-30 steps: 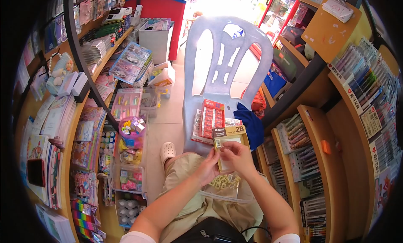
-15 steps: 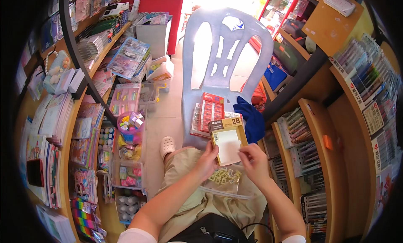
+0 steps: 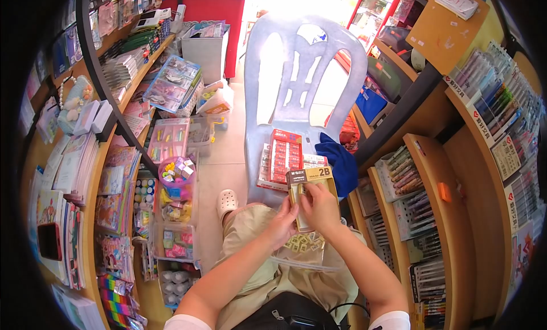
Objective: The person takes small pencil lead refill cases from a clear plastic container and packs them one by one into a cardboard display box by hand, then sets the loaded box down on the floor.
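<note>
My left hand [image 3: 282, 223] grips the lower left edge of an open-fronted card box [image 3: 311, 174] marked 2B, tilted up over my lap. The fingers of my right hand [image 3: 320, 207] are pinched together inside the box's upper left part. A small yellowish eraser [image 3: 301, 189] shows at these fingertips, partly hidden by them. Below both hands, several loose small erasers [image 3: 303, 243] in yellow-green sleeves lie in a clear plastic container [image 3: 325, 265] on my lap.
A pale blue plastic chair [image 3: 259, 137] faces me, with red-and-white boxes [image 3: 286, 157] and a dark blue cloth [image 3: 337, 162] on its seat. Shelves of notebooks [image 3: 67, 165] stand left, pen racks [image 3: 399, 170] right. Clear bins [image 3: 176, 239] line the floor at left.
My right hand has moved left and up from the box's right edge, and its fingers are now inside the box. The box has shifted slightly down and right.
</note>
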